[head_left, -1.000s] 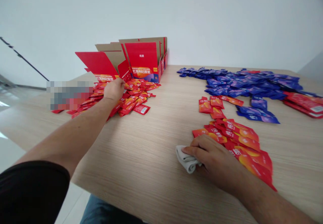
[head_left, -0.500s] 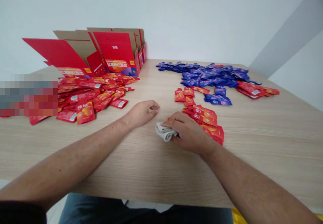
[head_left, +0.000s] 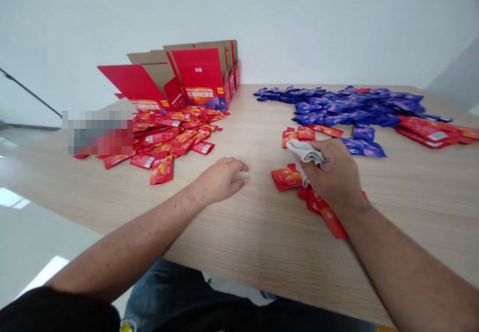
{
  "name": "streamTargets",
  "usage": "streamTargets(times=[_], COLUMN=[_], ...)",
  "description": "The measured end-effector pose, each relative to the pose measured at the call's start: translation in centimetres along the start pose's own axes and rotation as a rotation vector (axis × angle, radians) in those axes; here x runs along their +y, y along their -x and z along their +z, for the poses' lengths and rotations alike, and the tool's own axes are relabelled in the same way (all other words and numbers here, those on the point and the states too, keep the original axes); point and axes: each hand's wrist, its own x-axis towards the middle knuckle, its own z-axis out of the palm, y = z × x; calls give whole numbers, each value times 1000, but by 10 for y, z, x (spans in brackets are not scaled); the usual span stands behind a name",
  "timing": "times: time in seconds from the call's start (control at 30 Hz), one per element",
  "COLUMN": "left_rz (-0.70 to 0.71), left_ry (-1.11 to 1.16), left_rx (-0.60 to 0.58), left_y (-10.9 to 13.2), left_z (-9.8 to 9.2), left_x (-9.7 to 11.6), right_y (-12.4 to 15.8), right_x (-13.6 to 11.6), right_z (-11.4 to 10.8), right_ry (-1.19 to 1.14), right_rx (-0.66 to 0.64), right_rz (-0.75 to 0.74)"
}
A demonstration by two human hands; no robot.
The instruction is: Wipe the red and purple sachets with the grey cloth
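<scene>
My right hand [head_left: 339,174] grips a folded white cloth [head_left: 307,153] above the right part of the table. Beneath and beside it lie several red sachets [head_left: 287,177], some partly covered by the hand and wrist. Just beyond the cloth sit a few more red sachets [head_left: 307,132] and two blue-purple sachets [head_left: 361,147]. My left hand [head_left: 226,178] rests at the table's middle, its thumb and fingers apart, holding nothing. To its left, the nearest thing is a loose red sachet [head_left: 162,169] at the edge of a large red pile.
Red cardboard boxes [head_left: 198,72] with raised flaps stand at the back left, behind the red sachet pile [head_left: 168,135]. A long heap of blue-purple sachets [head_left: 337,106] lies along the back right. Stacked red sachets [head_left: 434,131] are at far right. The wooden table [head_left: 247,237] meets a white wall.
My right hand has moved away from me and to the right with the cloth, over the red sachets. My left hand's fingers have spread. The view has turned left.
</scene>
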Motion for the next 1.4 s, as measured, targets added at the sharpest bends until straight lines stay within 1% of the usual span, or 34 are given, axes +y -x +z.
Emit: streamTargets(times=[0.1,0.27,0.33,0.4,0.47,0.53,0.63,0.77,0.87,1.03,1.13,1.2,1.27,1.33,1.4], left_rz=[-131,-489,-597,-648,-658,-656,-667,-718,-766,-746,-768,-780,-762,-697,-601], left_ry=[-136,-450,-531,-550,-525,-505,-508,-522,-529,-551,-542,-562,-580,-536,-411], left_rx=[-6,66,78,46,-2,-18,33,74,87,97,130,169,213,246,246], left_y=[28,74,91,106,117,124,125,117,111,106,106,105,101,92,78], left_z=[-15,-39,-45,-47,-47,-45,-44,-49,-56,-70,-77,-79,-78,-74,-67], left_x=[-20,-62,-76,-87,-96,-104,-116,-135,-149,-172,-182,-181,-172,-152,-124], right_y=[2,5,5,5,5,5,5,6,6,5,5,5,5,4,3], right_x=[-4,-8,-7,-6,-3,-1,2,4,5,6,6,6,5,4,3], right_z=[1,3,4,5,6,8,10,11,11,11,11,11,10,8,6], right_ry=[2,13,15,11,5,-3,-5,9,6,22,22,18,14,14,25], right_rx=[-35,-57,-85,-117,-146,-156,-155,-134,-120,-140,-160,-167,-152,-109,-68], right_rz=[-29,-61,-54,-50,-51,-57,-77,-90,-82,-89,-90,-84,-69,-33,40])
